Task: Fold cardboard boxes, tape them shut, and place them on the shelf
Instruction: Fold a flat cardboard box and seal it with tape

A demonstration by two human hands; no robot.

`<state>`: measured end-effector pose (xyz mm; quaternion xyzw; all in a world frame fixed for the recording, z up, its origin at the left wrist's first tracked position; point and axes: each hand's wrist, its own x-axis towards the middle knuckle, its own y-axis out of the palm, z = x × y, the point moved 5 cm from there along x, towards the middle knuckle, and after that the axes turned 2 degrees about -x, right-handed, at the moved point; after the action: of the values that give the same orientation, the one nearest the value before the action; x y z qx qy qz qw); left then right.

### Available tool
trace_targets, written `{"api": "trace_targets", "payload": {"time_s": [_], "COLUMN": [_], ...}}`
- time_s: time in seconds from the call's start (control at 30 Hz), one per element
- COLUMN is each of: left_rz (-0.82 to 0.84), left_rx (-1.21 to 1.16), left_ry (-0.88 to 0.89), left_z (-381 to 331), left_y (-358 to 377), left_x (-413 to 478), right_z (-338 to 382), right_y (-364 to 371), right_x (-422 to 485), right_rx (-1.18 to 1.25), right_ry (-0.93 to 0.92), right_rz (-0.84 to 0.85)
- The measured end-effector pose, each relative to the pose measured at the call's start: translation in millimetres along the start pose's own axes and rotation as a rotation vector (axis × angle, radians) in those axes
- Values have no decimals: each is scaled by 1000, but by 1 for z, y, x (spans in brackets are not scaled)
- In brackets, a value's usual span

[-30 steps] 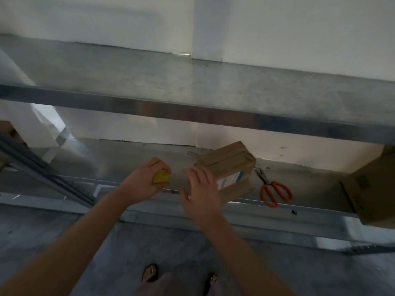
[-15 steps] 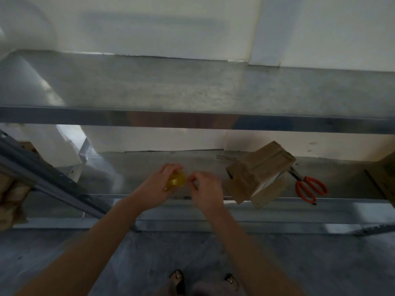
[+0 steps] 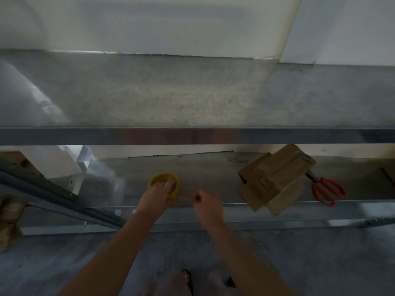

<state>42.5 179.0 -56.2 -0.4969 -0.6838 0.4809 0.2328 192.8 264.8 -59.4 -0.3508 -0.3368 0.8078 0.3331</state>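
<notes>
The hands have drawn apart since the earlier frame. Taping step: left hand point(image 3: 157, 194) grips the yellow tape roll point(image 3: 163, 184); right hand point(image 3: 206, 200) pinches its free end. Next, the strip must reach the cardboard box point(image 3: 275, 176).

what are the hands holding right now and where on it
The left hand grips the yellow tape roll with fingers over its rim. The right hand looks pinched on the pulled-out clear tape end, though blur leaves that uncertain.
</notes>
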Motion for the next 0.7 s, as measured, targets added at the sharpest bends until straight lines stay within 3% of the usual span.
{"api": "trace_targets", "payload": {"time_s": [0.23,0.5,0.6,0.7], "left_rz": [-4,-68,-116,-126], "left_rx": [-99,-91,6,74], "left_ry": [-14,52,101,151], "left_z": [8,7,-8,-41], "left_y": [25,22,14,5], "left_x": [7,1,-2,-1], "right_z": [-5,-7,-11,-15], "right_y": [21,13,-7,-38], "right_x": [22,27,13,-3], "right_rx": [-185,-163,-112,-255], "right_ry": [50,24,-95,-298], "right_rz": [-3,30,-67,-261]}}
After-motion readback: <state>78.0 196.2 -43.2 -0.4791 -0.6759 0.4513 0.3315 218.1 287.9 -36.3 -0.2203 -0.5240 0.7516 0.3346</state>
